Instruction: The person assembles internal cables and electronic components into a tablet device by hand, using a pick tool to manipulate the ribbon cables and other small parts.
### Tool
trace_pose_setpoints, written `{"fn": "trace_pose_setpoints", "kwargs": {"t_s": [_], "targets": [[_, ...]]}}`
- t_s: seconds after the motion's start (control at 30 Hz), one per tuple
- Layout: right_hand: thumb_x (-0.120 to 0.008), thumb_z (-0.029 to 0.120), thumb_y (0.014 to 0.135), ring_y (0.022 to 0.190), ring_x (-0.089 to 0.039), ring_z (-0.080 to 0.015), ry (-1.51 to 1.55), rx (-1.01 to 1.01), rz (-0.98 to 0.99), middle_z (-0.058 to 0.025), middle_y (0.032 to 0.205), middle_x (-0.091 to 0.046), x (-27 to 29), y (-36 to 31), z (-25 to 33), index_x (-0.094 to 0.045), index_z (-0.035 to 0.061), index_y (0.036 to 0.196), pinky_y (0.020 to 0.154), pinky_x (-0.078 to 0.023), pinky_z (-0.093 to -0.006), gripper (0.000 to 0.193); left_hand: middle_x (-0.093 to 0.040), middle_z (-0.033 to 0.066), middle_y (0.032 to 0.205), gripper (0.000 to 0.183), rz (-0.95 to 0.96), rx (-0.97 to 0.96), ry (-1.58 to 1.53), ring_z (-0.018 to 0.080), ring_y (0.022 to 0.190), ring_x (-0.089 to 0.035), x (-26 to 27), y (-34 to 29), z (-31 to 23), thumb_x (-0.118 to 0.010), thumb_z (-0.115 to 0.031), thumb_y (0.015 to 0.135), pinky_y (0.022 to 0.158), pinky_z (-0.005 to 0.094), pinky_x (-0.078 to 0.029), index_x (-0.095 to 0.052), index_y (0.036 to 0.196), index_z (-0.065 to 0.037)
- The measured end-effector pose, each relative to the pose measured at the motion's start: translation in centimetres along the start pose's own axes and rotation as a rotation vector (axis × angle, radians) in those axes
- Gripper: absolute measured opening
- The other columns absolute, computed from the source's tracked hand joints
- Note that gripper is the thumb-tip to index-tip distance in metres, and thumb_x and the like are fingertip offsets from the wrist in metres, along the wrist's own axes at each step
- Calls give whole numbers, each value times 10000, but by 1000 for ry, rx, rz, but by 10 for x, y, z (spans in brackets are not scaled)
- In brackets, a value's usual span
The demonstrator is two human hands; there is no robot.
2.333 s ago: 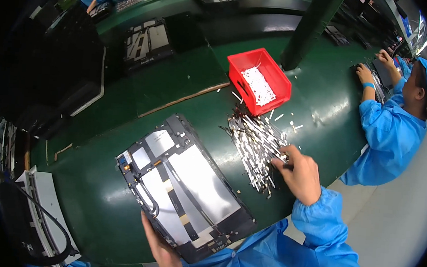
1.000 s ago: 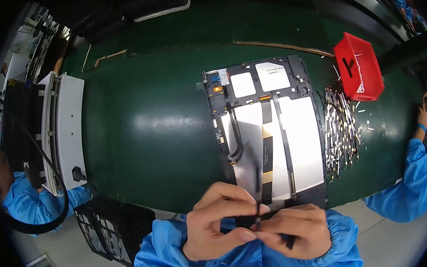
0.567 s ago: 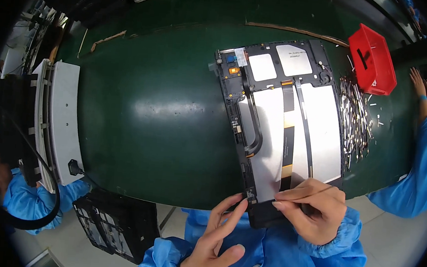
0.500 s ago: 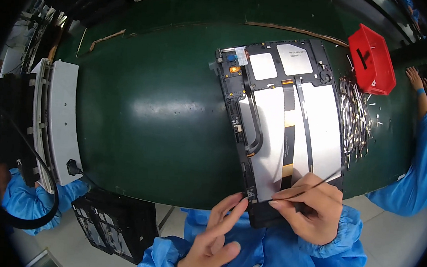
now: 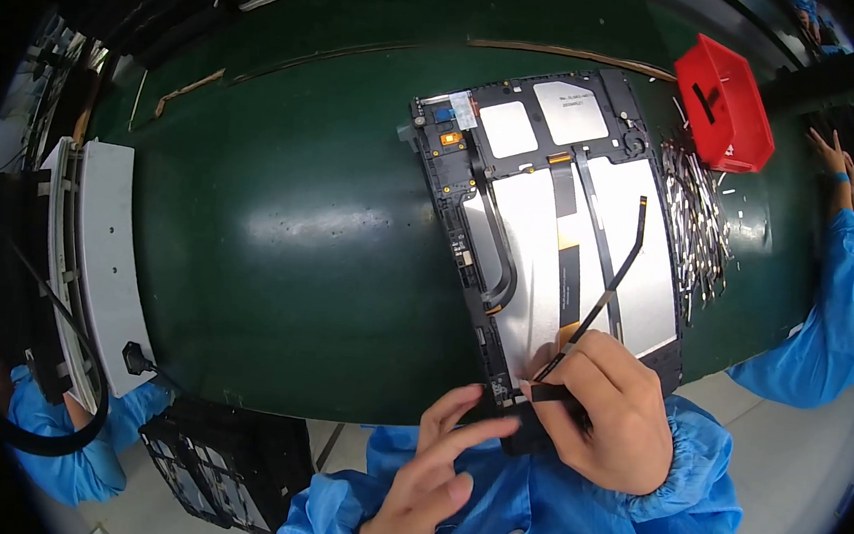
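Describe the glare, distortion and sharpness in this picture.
Head view: glare whitens the wide silver plate and hazes the green worktop; the white panel bows toward the dark image edge; the black flex cable in the right hand looks fairly sharp.

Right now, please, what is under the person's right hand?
The lower end of the opened device lies under the right hand, which holds a thin dark strip. What the hand covers cannot be seen.
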State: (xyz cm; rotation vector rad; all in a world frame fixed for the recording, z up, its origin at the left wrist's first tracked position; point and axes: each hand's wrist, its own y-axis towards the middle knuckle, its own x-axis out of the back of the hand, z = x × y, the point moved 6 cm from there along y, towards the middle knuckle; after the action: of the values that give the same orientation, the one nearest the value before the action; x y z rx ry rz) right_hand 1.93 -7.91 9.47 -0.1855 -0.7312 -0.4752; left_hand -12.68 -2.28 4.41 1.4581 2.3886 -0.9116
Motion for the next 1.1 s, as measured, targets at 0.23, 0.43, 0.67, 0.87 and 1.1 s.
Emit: {"fn": "trace_pose_setpoints", "kwargs": {"t_s": [0.23,0.43,0.67,0.87,1.1], "targets": [[-679,-2,665,714,-564,-300,0,-34,28,-125,835,-511,-1,0,1,-554,1,857,590,-476,-365,229,-365,146,1289,145,-50,-194,125,232,1205,-340,12,14,5,-556,-160,878,1042,378,-198,-613,931,-39],[-684,20,680,731,-569,-283,-12,-8,36,-112,839,-516,-4,1,3,-576,-2,837,609,-482,-360,192,-451,151,1116,61,-147,-287,194,184,965,-476,15,22,-2,-557,-41,860,888,288,-357,-573,896,5],[-684,23,689,766,-577,-291,26,-21,110,-99,847,-515,0,1,1,-582,-8,837,632,-486,-368,182,-489,141,1029,69,-130,-386,321,160,888,-492,16,29,-5,-562,-23,859,810,261,-387,-547,914,14],[-648,8,699,753,-569,-303,57,-32,149,-118,827,-516,-1,8,-1,-576,-17,826,628,-482,-378,148,-528,59,874,114,-171,-177,183,103,806,-502,19,30,17,-606,-12,847,739,226,-403,-528,926,12],[-631,13,695,746,-565,-308,82,-20,145,-120,809,-518,-1,10,1,-576,-24,824,632,-481,-382,145,-538,58,857,116,-162,-191,206,100,774,-520,21,34,19,-616,-12,839,720,221,-416,-527,908,12]]}}
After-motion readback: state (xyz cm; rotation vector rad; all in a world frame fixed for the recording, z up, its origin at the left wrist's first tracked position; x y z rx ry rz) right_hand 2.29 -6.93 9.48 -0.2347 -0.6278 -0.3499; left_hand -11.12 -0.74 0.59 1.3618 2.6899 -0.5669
